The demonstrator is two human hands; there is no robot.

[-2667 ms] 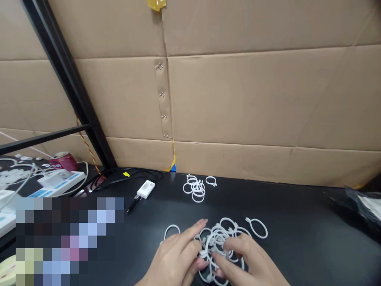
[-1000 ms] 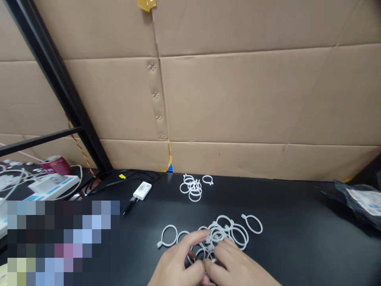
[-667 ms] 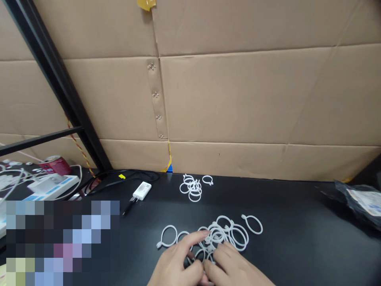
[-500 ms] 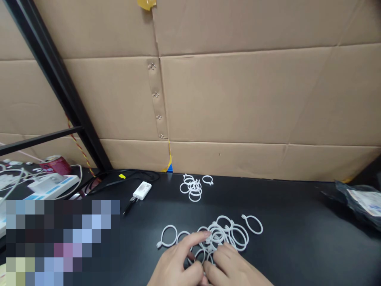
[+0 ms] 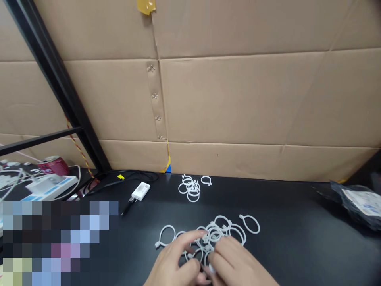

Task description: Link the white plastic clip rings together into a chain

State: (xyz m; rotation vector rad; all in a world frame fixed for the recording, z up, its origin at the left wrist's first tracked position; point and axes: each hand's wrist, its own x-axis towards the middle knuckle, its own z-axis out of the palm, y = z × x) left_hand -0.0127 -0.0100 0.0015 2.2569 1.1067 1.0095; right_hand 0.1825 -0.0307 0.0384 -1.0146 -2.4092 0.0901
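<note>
A pile of thin white plastic rings with small knobs [image 5: 222, 230] lies on the black table in front of me. My left hand [image 5: 177, 260] and my right hand [image 5: 235, 260] meet at the near side of this pile. The left index finger stretches over the rings, while its thumb and other fingers are closed low down. Between my fingertips a white ring [image 5: 211, 268] shows in part; the rest of it is hidden. One loose ring [image 5: 167, 235] lies left of the pile and another [image 5: 251, 224] to its right.
Farther back is a smaller cluster of white rings [image 5: 192, 188]. A white plug adapter [image 5: 141, 191] lies at left, near black cables. A red can [image 5: 53, 165] and a power strip [image 5: 50, 188] stand far left. A dark plastic bag [image 5: 354, 202] lies right; a cardboard wall [image 5: 238, 99] rises behind.
My right hand has shifted slightly, and a white part now shows at its fingertips. My left hand stays in nearly the same place. The whole view has moved slightly.
</note>
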